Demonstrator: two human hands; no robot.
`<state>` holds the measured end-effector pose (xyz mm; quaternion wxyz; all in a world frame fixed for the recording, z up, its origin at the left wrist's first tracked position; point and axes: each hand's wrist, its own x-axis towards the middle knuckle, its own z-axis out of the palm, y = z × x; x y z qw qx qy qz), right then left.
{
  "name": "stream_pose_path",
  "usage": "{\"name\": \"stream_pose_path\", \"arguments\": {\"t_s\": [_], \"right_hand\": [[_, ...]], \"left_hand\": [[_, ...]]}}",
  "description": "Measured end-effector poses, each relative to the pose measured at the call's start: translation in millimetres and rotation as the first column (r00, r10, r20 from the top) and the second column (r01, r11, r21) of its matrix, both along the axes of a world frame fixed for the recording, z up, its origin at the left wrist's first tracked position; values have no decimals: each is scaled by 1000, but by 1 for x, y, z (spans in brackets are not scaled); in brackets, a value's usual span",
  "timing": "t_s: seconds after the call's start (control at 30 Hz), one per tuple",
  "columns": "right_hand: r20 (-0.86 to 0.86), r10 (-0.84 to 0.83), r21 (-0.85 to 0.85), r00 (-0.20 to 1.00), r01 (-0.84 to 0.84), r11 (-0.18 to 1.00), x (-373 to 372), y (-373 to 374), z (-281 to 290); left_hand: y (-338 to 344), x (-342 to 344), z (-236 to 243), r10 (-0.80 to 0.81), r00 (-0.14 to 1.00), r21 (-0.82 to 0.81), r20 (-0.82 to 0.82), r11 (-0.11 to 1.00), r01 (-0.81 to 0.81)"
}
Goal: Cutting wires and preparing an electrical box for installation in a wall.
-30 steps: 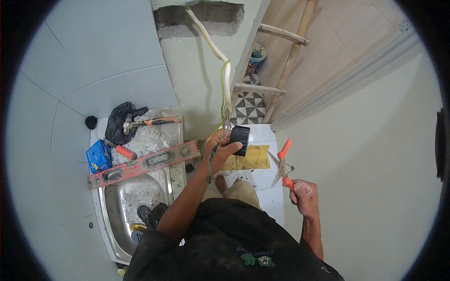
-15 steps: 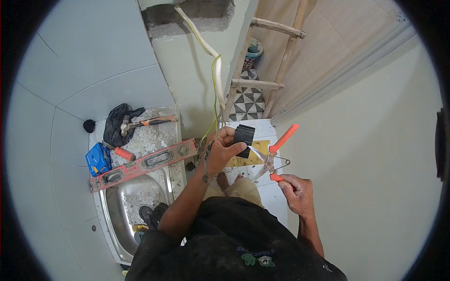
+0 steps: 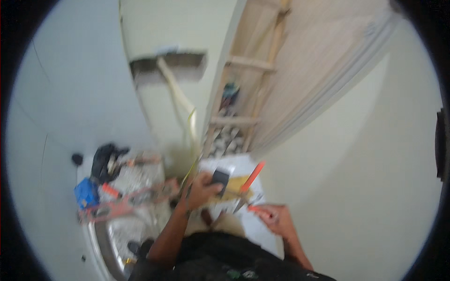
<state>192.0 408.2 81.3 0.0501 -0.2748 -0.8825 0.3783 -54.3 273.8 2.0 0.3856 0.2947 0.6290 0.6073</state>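
My left hand pinches a small black rectangular piece between thumb and fingers. My right hand grips the lower of the two orange handles of a pair of snips. The other handle sticks up free, and the blades are spread apart, pointing left toward the black piece. Motion blur hides whether a blade touches it. A thick cream cable with a thin yellow-green wire hangs down the wall and ends near my left hand.
On the left, a dirty steel sink counter carries a red spirit level, a blue box, a black bag, a hammer and an orange-handled tool. A wooden ladder leans ahead; a yellow board lies below my hands.
The view has tilted up and blurred, so everything sits lower and farther left, with more wall showing. Both hands keep hold of the black piece and the snips.
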Motion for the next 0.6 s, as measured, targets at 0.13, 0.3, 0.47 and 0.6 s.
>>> {"name": "stream_pose_path", "arguments": {"t_s": [0.13, 0.3, 0.47, 0.6], "right_hand": [[-36, 84, 133, 996, -78, 988, 3, 8, -4], [-47, 39, 150, 998, -31, 988, 1, 2, -8], [18, -53, 55, 998, 52, 997, -4, 1, -12], [145, 85, -51, 986, -78, 996, -7, 8, -15]], "left_hand": [[-1, -1, 10, -142, 968, 141, 207, 983, 115], [-10, -7, 8, -266, 912, 123, 313, 963, 239], [-13, -5, -2, -259, 923, 42, 284, 965, 258], [-17, -5, -5, -295, 898, 58, 326, 954, 293]]}}
